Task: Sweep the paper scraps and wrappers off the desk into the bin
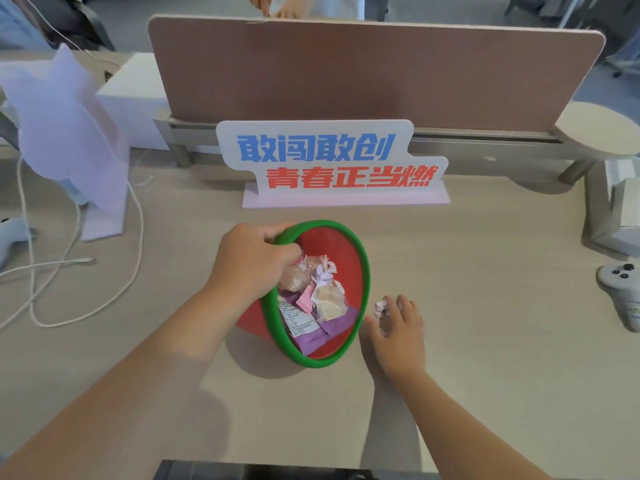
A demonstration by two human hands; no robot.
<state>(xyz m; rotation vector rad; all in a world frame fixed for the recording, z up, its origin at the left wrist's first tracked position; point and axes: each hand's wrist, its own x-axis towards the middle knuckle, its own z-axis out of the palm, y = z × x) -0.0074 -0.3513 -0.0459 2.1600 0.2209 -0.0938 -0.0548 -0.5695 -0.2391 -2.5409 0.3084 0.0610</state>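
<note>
A red bin (341,251) with a green rim lies tilted on the desk, its mouth facing me and to the right. Inside it lie several wrappers (317,303), purple, pink and clear, and crumpled paper. My left hand (252,261) grips the bin's rim at the upper left. My right hand (398,327) rests flat on the desk just right of the bin's mouth, fingers cupped around a crumpled paper scrap (382,308) that touches its fingertips.
A white sign with blue and red characters (332,164) stands behind the bin. Pink foam boards (69,133) and white cables (135,244) are at the left. A grey controller (621,289) lies at the right edge. A brown partition (374,71) closes the back.
</note>
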